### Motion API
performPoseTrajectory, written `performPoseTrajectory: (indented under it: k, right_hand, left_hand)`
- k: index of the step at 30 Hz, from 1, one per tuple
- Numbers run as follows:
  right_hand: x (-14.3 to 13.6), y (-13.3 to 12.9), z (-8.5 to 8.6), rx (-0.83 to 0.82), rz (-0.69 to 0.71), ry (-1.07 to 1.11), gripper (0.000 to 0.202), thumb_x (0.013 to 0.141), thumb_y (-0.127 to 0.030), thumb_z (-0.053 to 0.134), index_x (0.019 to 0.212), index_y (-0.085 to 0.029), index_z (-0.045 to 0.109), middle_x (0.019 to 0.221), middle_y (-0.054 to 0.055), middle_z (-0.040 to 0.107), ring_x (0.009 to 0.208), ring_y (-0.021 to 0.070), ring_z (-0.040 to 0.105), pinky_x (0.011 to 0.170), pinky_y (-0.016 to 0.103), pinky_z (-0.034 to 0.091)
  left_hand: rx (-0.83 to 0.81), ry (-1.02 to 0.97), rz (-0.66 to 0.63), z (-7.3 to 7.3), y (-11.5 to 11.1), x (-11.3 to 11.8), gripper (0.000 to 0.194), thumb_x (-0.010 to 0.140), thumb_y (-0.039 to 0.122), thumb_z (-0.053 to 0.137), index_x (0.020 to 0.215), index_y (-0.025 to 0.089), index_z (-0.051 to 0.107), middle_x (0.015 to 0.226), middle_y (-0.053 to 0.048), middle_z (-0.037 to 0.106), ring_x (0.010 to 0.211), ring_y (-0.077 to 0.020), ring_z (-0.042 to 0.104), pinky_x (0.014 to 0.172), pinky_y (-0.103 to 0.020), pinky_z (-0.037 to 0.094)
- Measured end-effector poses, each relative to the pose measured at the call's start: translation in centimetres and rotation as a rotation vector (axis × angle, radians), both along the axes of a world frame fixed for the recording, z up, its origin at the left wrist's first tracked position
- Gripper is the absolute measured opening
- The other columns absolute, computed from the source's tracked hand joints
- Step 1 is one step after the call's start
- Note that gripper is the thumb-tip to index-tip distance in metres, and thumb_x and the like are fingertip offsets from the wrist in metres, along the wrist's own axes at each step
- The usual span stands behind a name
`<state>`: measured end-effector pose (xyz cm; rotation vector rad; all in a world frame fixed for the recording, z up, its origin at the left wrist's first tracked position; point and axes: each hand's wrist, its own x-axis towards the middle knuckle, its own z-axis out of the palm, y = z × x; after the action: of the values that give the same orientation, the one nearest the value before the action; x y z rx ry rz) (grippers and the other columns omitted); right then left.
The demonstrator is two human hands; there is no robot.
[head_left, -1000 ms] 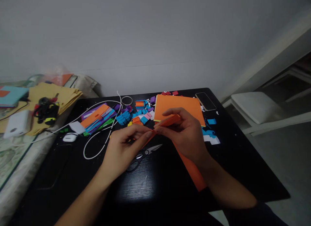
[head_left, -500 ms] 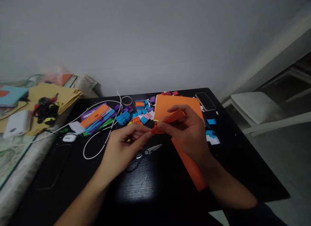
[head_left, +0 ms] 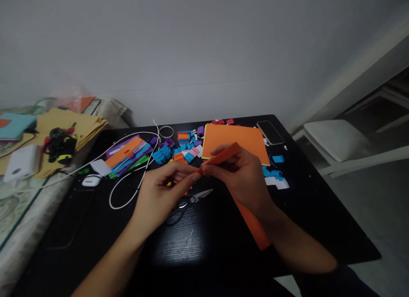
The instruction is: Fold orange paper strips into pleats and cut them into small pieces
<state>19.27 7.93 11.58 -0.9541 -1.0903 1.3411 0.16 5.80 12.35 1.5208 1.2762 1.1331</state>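
Black table (head_left: 319, 220) carries all items. Orange sheet (head_left: 238, 141) lies at the far side, behind the right hand. Second orange piece (head_left: 252, 224) extends beneath the right wrist. Left hand (head_left: 159, 186) and right hand (head_left: 243, 177) meet, both pinching one folded orange strip (head_left: 223, 154) above the table. Scissors (head_left: 188, 203) rest below the strip, blades partly spread.

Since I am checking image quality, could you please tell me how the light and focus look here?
Head view: dim, greyish light overall; a bright glare patch on the black table below the scissors; the dark sleeve nearly melts into shadow; fine detail looks soft.
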Motion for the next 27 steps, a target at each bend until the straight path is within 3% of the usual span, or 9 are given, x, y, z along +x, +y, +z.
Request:
performPoseTrajectory:
  k: [8,19,27]
  right_hand:
    - [0.07,0.02,0.35,0.005,-0.01,-0.002,0.034,0.069,-0.021,0.098,0.095,-0.024,0.076,0.084,0.0,0.084,0.084,0.0228,0.084,0.086,0.038,0.072]
    - [0.71,0.51,0.5,0.057,-0.081,-0.068,0.033,0.067,-0.032,0.101,0.089,-0.023,0.077,0.085,0.002,0.083,0.083,0.0247,0.083,0.081,0.042,0.072]
    - [0.88,0.58,0.45,0.051,-0.08,-0.04,0.027,0.068,-0.023,0.1,0.086,-0.024,0.079,0.083,0.0,0.084,0.082,0.0231,0.083,0.081,0.04,0.072]
  left_hand:
    - [0.031,0.047,-0.022,-0.17,0.0,-0.36,0.013,0.094,0.035,0.08,0.095,0.024,0.084,0.08,0.0,0.08,0.067,-0.0128,0.069,0.062,-0.021,0.053]
    - [-0.003,0.029,-0.042,0.0,0.07,-0.1,0.009,0.093,0.03,0.078,0.09,0.022,0.08,0.074,0.001,0.074,0.066,-0.0115,0.065,0.061,-0.02,0.05]
    - [-0.001,0.021,-0.051,-0.26,0.18,-0.36,0.007,0.093,0.03,0.08,0.093,0.023,0.082,0.076,0.002,0.075,0.067,-0.011,0.066,0.062,-0.02,0.051]
